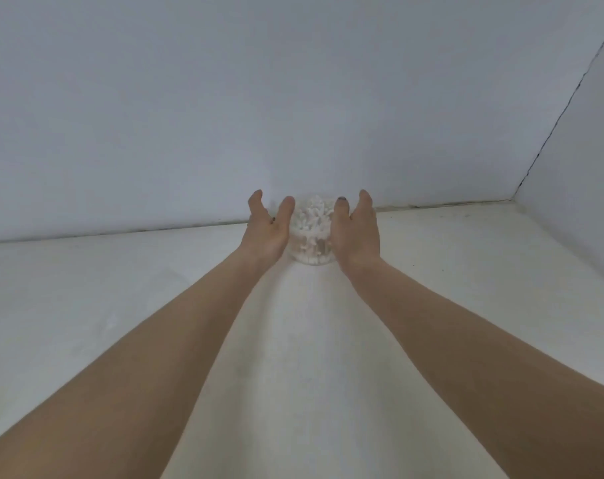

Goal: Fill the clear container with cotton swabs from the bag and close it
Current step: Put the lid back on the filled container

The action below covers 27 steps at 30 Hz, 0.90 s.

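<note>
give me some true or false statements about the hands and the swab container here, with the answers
1. The clear container stands between the two hands. True.
2. The left hand is a closed fist. False: its fingers are straight and spread.
3. Cotton swabs are already inside the container. True.
4. The right hand holds the bag of swabs. False: it holds nothing and no bag is in view.
5. The container lies on its side at the near edge of the table. False: it stands upright at the far edge, by the wall.
</note>
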Each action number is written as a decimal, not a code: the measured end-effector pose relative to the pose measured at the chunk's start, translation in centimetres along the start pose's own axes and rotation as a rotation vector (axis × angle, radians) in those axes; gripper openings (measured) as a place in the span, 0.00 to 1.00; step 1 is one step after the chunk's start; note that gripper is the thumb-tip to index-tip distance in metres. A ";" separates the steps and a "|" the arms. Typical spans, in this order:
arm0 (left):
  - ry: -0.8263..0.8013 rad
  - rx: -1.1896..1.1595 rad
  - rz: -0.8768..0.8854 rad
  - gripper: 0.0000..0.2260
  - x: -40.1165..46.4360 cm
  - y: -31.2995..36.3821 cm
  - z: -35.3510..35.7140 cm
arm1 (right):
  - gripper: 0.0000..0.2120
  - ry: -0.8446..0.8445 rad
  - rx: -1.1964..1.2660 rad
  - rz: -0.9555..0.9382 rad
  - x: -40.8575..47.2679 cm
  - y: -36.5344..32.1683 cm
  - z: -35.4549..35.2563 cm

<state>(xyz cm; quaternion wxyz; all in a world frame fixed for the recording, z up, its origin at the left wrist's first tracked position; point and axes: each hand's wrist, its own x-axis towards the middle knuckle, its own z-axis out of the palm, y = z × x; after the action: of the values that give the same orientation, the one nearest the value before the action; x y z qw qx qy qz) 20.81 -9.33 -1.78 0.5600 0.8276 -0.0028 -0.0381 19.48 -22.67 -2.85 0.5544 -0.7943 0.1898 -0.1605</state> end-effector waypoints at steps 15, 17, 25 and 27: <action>0.154 0.718 -0.394 0.33 -12.1 -6.9 -11.7 | 0.14 -0.719 -0.060 0.269 -17.5 -3.1 4.6; 0.159 0.638 -0.378 0.34 -13.0 -7.2 -11.8 | 0.15 -0.751 -0.032 0.335 -18.7 -2.7 4.9; 0.057 0.400 -0.326 0.23 -15.2 -6.3 -10.1 | 0.17 -0.589 0.052 0.340 -20.1 -1.7 3.5; 0.043 0.315 -0.276 0.13 -15.9 -5.3 -8.9 | 0.19 -0.506 0.067 0.309 -20.3 -1.7 1.9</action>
<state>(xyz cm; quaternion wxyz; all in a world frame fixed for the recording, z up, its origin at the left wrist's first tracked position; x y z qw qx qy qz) 5.33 1.65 -2.42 0.4131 0.8981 0.1167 -0.0956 2.84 -10.85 -2.75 0.6280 -0.7520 0.1587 0.1226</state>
